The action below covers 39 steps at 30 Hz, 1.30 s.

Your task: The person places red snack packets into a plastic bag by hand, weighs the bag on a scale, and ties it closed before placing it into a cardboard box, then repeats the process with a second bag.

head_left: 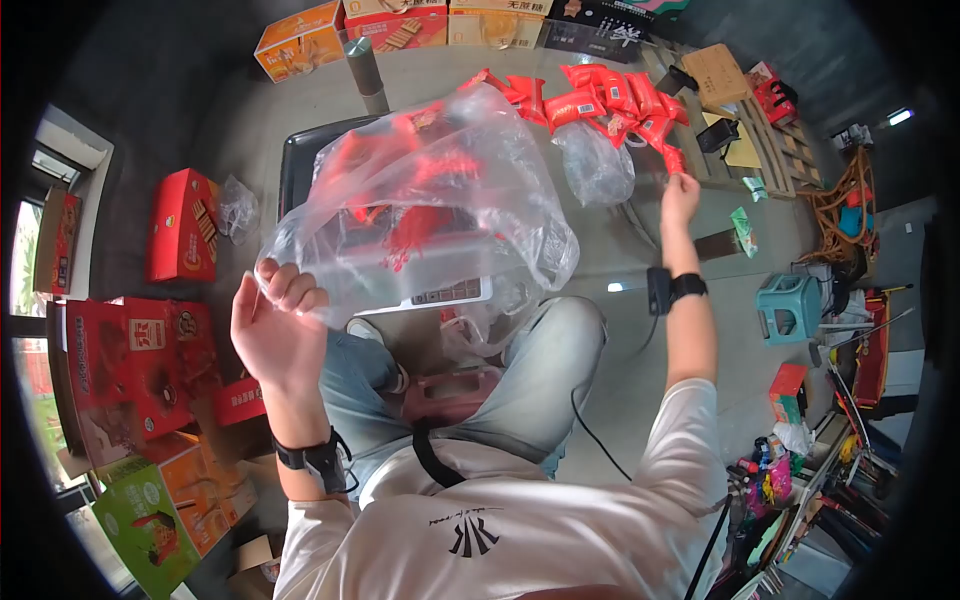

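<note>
My left hand (280, 320) is closed on the edge of a large clear plastic bag (500, 190), which spreads over the middle of the glass table. Red packets show blurred through the film. Beneath the bag lie a black tray (298, 165) and a white device with a keypad (450, 292), both partly hidden. At the right, my right hand (680, 198) pinches the lower end of a small red packet (673, 158). This packet is at the near end of a pile of red packets (620, 95). A crumpled clear bag (595, 165) sits just below the pile.
A metal cylinder (365, 72) stands at the table's far side, with several boxes (400, 25) behind it. Red cartons (140, 365) stack up at the left. On the right are a wooden pallet (765, 140), a teal stool (787, 308) and a cluttered rack (800, 500).
</note>
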Motion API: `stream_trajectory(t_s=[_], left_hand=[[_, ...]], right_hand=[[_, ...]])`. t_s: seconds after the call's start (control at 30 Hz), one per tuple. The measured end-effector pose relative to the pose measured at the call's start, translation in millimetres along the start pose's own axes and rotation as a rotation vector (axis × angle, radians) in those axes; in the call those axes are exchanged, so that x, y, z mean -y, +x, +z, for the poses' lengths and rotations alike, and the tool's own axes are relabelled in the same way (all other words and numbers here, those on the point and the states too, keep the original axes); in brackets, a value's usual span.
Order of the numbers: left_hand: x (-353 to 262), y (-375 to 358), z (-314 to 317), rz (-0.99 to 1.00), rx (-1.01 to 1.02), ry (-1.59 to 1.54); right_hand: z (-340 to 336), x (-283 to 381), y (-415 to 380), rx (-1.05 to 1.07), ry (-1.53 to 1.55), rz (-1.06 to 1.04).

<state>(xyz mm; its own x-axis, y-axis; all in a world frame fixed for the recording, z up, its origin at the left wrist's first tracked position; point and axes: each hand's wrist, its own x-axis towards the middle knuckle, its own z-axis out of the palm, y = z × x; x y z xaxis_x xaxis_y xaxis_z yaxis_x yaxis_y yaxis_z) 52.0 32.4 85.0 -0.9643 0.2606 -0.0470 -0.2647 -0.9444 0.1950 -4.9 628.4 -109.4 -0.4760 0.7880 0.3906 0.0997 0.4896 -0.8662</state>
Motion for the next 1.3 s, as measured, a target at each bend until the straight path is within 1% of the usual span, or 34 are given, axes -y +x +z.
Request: stream_trajectory(t_s=[0.03,0.07,0.1,0.17,0.2,0.27,0.3,0.37,0.4,0.47,0.5,0.57,0.6,0.63,0.7,0.73,0.83,0.87,0.9,0.97,1.0,1.03,1.1,1.13,1.2,1.23,1.3], left_hand=[[4.4,-1.0,1.3,0.01,-0.044,0.028],[7.5,-2.1,1.3,-0.003,-0.04,0.073],[10.6,-4.5,1.2,0.01,-0.079,0.11],[15.0,-9.3,-0.1,0.017,-0.115,0.19],[16.1,-11.9,-0.3,0.031,-0.122,0.206],[17.1,-17.5,0.7,0.013,-0.225,0.287],[17.8,-18.9,2.4,0.02,-0.232,0.296],[19.0,-22.0,5.9,0.055,-0.314,0.273],[18.9,-22.3,6.3,0.055,-0.315,0.275],[17.0,-21.8,4.2,0.074,-0.339,0.251],[14.0,-24.2,1.1,0.07,-0.336,0.246],[7.4,-25.7,-10.3,-0.006,-0.22,0.169],[4.1,-27.5,-17.2,-0.042,-0.161,0.141],[3.8,-29.2,-19.2,-0.055,-0.153,0.131],[7.2,-31.3,-19.5,-0.035,-0.213,0.236],[8.4,-32.1,-18.2,-0.028,-0.272,0.276],[4.6,-31.5,-27.5,-0.107,-0.198,0.196],[2.2,-30.5,-29.8,-0.12,-0.224,0.165],[0.8,-29.5,-31.5,-0.122,-0.206,0.151],[-2.1,-27.5,-35.9,-0.148,-0.286,0.037],[-3.7,-25.0,-40.8,-0.159,-0.275,-0.042],[-5.2,-23.0,-46.5,-0.154,-0.26,-0.052],[-7.4,-19.4,-54.9,-0.142,-0.282,-0.198],[-8.0,-20.0,-54.2,-0.144,-0.25,-0.215],[-8.7,-22.9,-54.4,-0.146,-0.219,-0.273],[-7.0,-25.0,-50.0,-0.158,-0.192,-0.31],[-5.0,-27.4,-49.6,-0.173,-0.214,-0.354]], right_hand=[[-7.6,0.1,9.9,-0.059,-0.318,-0.009],[-12.6,-16.5,27.6,-0.018,-0.379,0.032],[-12.7,-20.5,34.9,-0.069,-0.633,0.012],[-10.0,-42.9,55.2,-0.055,-0.86,-0.03],[-6.8,-44.2,62.0,-0.039,-0.845,-0.026],[-4.6,-38.8,69.2,0.251,-0.878,0.187],[-1.5,-46.6,70.1,0.263,-0.872,0.189],[-1.1,-56.0,73.1,0.336,-0.822,0.328],[-1.2,-46.5,62.7,0.338,-0.821,0.329],[-8.7,-13.7,30.0,0.254,-0.955,0.215],[-12.2,-21.6,17.5,0.248,-0.958,0.213],[-19.8,-43.3,-6.9,0.238,-0.586,0.254],[-29.7,-27.9,-23.5,0.214,-0.497,0.248],[-32.7,-3.6,-49.5,0.194,-0.408,0.242],[-39.8,31.7,-80.2,0.238,-0.117,0.191],[-42.9,58.6,-95.4,0.313,-0.029,0.152],[-47.2,165.9,-141.4,0.547,0.262,0.007],[-45.0,199.2,-157.2,0.694,0.279,0.058],[-38.1,225.1,-172.9,0.843,0.297,0.109],[-14.0,258.4,-203.4,1.162,0.426,0.215],[-0.5,272.7,-216.1,1.322,0.355,0.208],[13.6,284.4,-229.2,1.482,0.281,0.204],[43.8,294.2,-254.9,1.507,-0.036,-0.034],[56.3,296.8,-266.5,1.518,-0.037,-0.038],[82.2,303.2,-283.3,1.308,-0.208,-0.196],[91.0,311.2,-287.4,1.263,-0.188,-0.1],[107.4,321.3,-287.0,1.178,-0.176,-0.128]])
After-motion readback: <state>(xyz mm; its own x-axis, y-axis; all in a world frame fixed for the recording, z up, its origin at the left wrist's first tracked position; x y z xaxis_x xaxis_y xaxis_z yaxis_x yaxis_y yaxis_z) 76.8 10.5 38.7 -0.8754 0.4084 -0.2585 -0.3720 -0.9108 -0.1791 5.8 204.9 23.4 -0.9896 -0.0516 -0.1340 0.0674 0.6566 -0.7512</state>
